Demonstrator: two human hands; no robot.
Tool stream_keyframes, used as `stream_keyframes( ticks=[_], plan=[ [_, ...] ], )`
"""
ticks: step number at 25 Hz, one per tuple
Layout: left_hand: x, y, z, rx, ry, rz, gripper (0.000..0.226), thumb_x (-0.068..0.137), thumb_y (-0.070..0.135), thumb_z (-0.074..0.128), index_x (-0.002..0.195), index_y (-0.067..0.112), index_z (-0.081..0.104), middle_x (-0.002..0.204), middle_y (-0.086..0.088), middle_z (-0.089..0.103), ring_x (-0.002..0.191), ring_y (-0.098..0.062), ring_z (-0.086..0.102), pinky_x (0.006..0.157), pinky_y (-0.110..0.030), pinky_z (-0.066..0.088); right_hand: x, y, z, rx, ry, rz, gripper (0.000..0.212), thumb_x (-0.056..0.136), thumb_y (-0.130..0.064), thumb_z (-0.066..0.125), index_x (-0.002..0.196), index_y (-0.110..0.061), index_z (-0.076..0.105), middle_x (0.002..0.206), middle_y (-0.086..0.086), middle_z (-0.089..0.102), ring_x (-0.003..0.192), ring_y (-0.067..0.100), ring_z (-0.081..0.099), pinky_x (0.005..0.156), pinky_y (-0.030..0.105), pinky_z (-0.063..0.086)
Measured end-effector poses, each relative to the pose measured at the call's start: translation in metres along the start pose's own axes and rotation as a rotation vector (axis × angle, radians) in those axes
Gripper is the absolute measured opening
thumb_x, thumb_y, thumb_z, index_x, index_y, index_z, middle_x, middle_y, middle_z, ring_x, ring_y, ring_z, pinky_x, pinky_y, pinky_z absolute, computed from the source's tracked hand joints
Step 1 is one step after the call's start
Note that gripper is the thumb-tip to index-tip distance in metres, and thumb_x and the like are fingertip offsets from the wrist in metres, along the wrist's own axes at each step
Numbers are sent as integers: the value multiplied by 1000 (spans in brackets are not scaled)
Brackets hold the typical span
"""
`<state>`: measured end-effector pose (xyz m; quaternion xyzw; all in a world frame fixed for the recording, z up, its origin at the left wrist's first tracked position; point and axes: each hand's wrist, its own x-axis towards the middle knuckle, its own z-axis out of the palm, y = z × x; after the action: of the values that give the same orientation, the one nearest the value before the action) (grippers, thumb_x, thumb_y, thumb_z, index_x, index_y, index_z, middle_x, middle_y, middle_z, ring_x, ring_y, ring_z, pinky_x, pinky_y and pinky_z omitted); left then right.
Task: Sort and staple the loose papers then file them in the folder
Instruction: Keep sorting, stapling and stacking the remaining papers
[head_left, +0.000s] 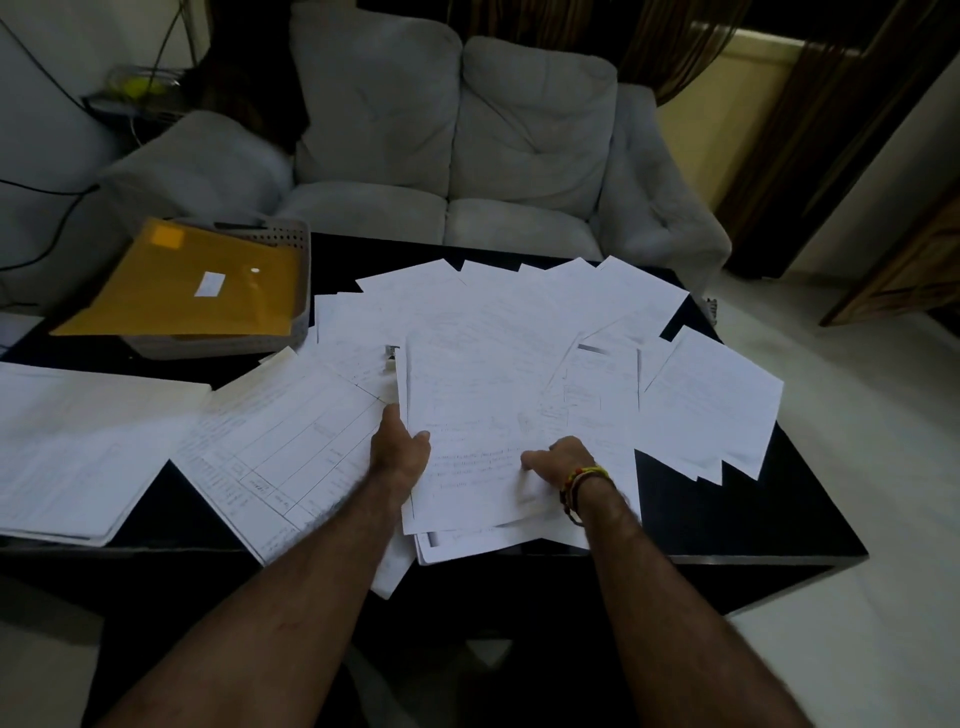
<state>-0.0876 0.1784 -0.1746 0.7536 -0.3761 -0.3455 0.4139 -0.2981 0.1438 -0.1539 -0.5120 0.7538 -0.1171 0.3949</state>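
Note:
Several loose white papers (519, 312) lie spread over the black table (727, 519). A thin stack of printed sheets (478, 405) is held up in front of me. My left hand (399, 447) grips its left edge, thumb on top. My right hand (558, 460) pinches its lower right part, thumb on the page, fingers hidden beneath. A small stapler (391, 356) peeks out just behind the stack's top left corner. A yellow folder (182, 286) lies on a grey tray at the far left.
The grey perforated tray (291, 332) stands at the table's back left. Another paper pile (78, 447) and a ruled form (291, 441) lie at the left. A grey sofa (452, 145) stands behind the table. Cables hang along the left wall.

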Motion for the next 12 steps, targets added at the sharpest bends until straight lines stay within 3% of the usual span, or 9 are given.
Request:
stream_keyframes(
  ticks=[2, 3, 5, 6, 8, 10, 12],
  plan=[
    [-8, 7, -7, -42, -30, 101, 40, 91, 7, 57, 128, 14, 45, 123, -7, 61, 101, -23, 58, 83, -26, 46, 0, 3, -4, 63, 23, -47, 32, 77, -32, 75, 69, -11, 52, 67, 0, 46, 60, 16, 48, 60, 24, 38],
    [-14, 14, -12, -73, -48, 182, 41, 92, 6, 56, 131, 15, 44, 121, -3, 60, 102, -21, 58, 82, -24, 46, -1, 4, -8, 78, 71, -86, 36, 77, -40, 76, 78, -10, 55, 76, 1, 50, 70, 18, 54, 69, 26, 42],
    [-27, 31, -24, -149, -107, 331, 45, 95, 8, 54, 136, 20, 40, 118, 8, 56, 106, -14, 59, 79, -16, 49, -5, 1, -22, 123, 194, -189, 63, 74, -52, 76, 115, -8, 56, 108, 4, 58, 99, 22, 59, 89, 34, 49],
    [-33, 41, -30, -175, -141, 388, 44, 97, 11, 53, 136, 23, 38, 118, 13, 54, 104, -6, 58, 78, -11, 50, -6, -6, -31, 237, 205, -264, 67, 76, -49, 76, 122, -7, 54, 117, 5, 61, 102, 21, 61, 90, 33, 52],
    [-39, 64, -43, -196, -152, 507, 43, 98, 16, 53, 136, 26, 35, 119, 13, 53, 101, 2, 56, 81, -18, 55, -18, -32, -47, 547, 209, -476, 43, 82, -34, 75, 115, -8, 62, 113, 9, 68, 95, 18, 66, 85, 33, 57],
    [-39, 84, -54, -202, -86, 622, 48, 97, 18, 54, 139, 21, 31, 123, 7, 53, 102, -7, 58, 82, -23, 57, -35, -60, -52, 744, 397, -693, 21, 88, -24, 71, 103, -12, 64, 100, 5, 70, 91, 21, 68, 80, 37, 59],
    [-36, 93, -58, -217, 12, 664, 58, 94, 19, 60, 141, 19, 26, 127, 3, 50, 108, -12, 54, 79, -17, 54, -52, -75, -34, 744, 599, -868, 17, 90, -25, 68, 101, -14, 59, 94, 0, 67, 87, 19, 66, 74, 34, 58]
  ],
)
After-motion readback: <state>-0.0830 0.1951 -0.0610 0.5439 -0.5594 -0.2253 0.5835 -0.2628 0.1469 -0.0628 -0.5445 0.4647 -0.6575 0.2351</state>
